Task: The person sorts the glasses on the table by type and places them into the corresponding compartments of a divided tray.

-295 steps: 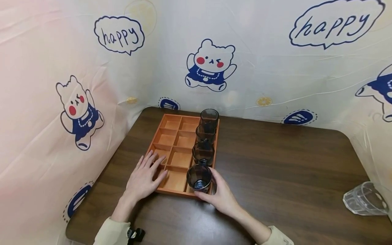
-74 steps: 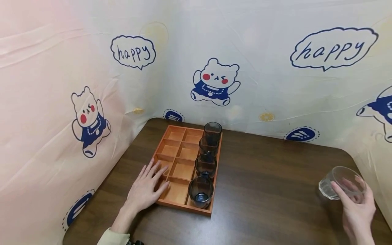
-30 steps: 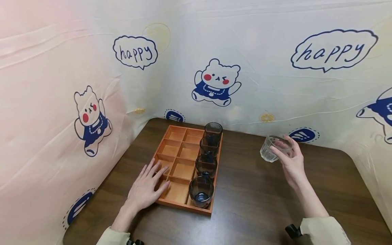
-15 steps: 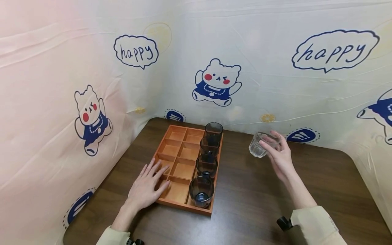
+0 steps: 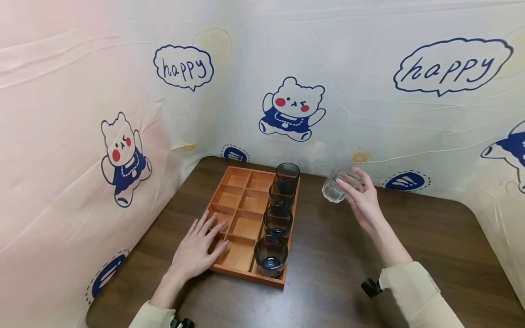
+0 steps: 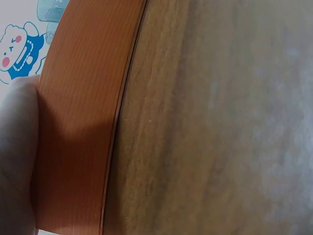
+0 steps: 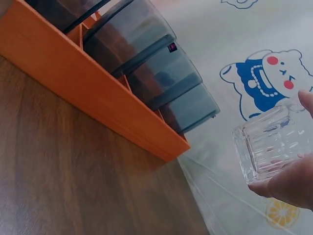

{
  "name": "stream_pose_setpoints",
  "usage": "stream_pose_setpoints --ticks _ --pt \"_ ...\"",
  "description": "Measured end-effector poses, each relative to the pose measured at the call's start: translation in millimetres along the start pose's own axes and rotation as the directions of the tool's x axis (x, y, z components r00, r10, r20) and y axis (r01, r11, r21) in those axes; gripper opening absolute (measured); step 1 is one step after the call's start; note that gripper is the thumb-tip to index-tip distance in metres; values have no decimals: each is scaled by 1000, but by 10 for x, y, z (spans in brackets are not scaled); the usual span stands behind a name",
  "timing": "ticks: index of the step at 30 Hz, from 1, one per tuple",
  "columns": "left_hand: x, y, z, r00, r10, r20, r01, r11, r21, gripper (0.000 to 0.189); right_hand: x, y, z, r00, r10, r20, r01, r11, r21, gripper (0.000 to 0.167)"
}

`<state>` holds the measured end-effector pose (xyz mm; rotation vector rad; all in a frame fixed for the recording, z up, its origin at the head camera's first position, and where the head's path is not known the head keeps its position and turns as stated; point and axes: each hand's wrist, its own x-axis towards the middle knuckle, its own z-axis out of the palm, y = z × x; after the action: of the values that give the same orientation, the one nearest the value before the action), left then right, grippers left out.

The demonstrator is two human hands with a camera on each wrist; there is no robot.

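A clear glass tumbler [image 5: 334, 187] is gripped between the thumb and fingers of my right hand [image 5: 365, 200], tilted, above the table to the right of the tray's far end. In the right wrist view the clear tumbler [image 7: 274, 142] shows its thick ribbed base. My left hand [image 5: 194, 250] lies with spread fingers over the left side of an orange wooden compartment tray [image 5: 246, 274]. Along the tray's right column stand several dark smoked glasses, the front one [image 5: 270, 257] nearest me. The left wrist view shows part of the hand against the tray's front wall [image 6: 83, 117].
Dark brown wood table [image 5: 410, 246] extends to the right of the tray. A pale cloth [image 5: 361, 100] printed with bears and "happy" bubbles hangs close behind the table's back edge and along the sides. The tray's left and middle columns hold no glasses.
My right hand has left the front dark glass, picked up the clear tumbler from the table's right side and carried it leftward toward the tray's far end. My left hand stays on the tray.
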<state>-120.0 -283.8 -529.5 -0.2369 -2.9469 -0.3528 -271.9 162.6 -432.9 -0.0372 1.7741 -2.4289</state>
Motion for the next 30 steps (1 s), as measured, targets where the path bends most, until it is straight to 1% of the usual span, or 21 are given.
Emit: stream_pose_setpoints --ticks 9,15,23,30 --pt "-5 -7 -2 1000 -14 6 14 1000 -5 66 170 -31 234 1000 1 24 -1 1000 -1 53" --pt "8 -4 1 1000 -6 10 6 1000 -2 66 268 -38 355 999 -6 41 4 999 33 47" --pt "12 6 -12 1000 3 2 -3 1000 3 66 330 -61 500 998 -1 56 -3 998 61 37" --pt "11 4 -7 1000 0 6 0 1000 6 66 426 -109 653 997 11 80 -17 997 73 35"
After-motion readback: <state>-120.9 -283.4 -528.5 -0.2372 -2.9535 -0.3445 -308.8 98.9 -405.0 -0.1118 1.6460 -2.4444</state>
